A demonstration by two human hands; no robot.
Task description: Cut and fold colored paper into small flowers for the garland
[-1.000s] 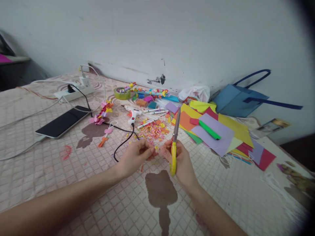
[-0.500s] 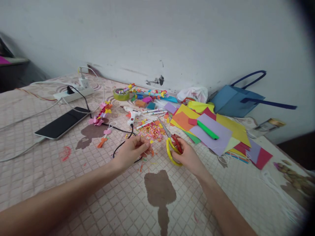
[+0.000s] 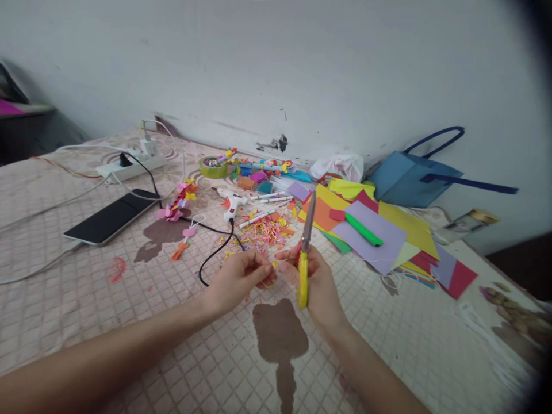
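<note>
While the left hand [image 3: 237, 279] pinched: thumb and finger met at the tips, seemingly on a tiny yellow piece [image 3: 275, 264], too small to make out, right in the gap between both hands.
Right hand [image 3: 323, 284]: now this was the neat bit! It gripped the scissors [image 3: 307, 227], blades together and aimed up and away, apparently so that thumb and finger were free to reach the same piece.
Yellow handle [image 3: 303, 282]: it sat at the left of that hand, just to the right of the piece.
Paper scraps [image 3: 267, 230]: heaped just beyond the fingers, within easy reach on the patterned surface [image 3: 198, 356].
Glue gun [image 3: 234, 202]: lying left of the heap, nozzle turned left and far, a sensible way to point it clear of the fingers.
Coloured sheets [image 3: 383, 247]: fanned out to the right, overlapping, with a green strip [image 3: 363, 228] on top.
Phone [image 3: 112, 215]: far off left, near the power strip [image 3: 131, 167], presumably for charging.
</note>
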